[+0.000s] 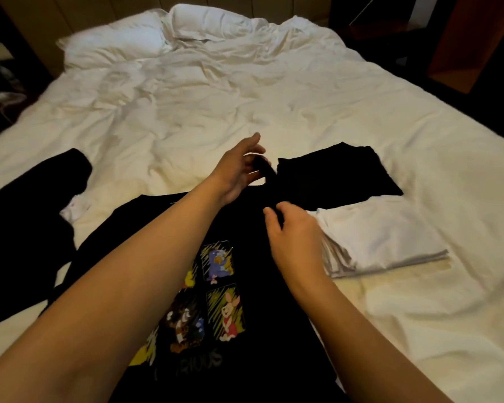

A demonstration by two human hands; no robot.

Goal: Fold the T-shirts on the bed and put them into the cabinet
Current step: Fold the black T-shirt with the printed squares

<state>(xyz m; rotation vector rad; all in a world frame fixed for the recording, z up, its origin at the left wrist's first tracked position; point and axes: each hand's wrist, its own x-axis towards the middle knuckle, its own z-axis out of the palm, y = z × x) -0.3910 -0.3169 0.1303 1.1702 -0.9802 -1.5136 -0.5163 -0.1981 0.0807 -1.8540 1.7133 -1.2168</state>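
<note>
Spread flat at the near edge of the bed (303,97) lies a black print tee (216,286), its cartoon panels face up and its neck end pointing away from the person, so the long axis runs straight out from the body. Both forearms reach over it toward the far right shoulder. The left hand (239,170) has a narrow grip, fingers curled and pinching a bunched bit of black cloth, likely the sleeve, lifted just off the bed. The right hand (294,234) sits nearer the person on the same side, fingers curled onto the tee's right edge; whether it truly pinches the cloth or only presses it I cannot tell.

Just beyond the hands lies a folded black tee (338,175), touching a folded white stack (384,234) on its near side. A loose dark garment (26,228) lies well to the left, not yet folded.

Judging by this, the sleeve is about to be folded leftward across the chest, and the left hand, farther out, would lead.
</note>
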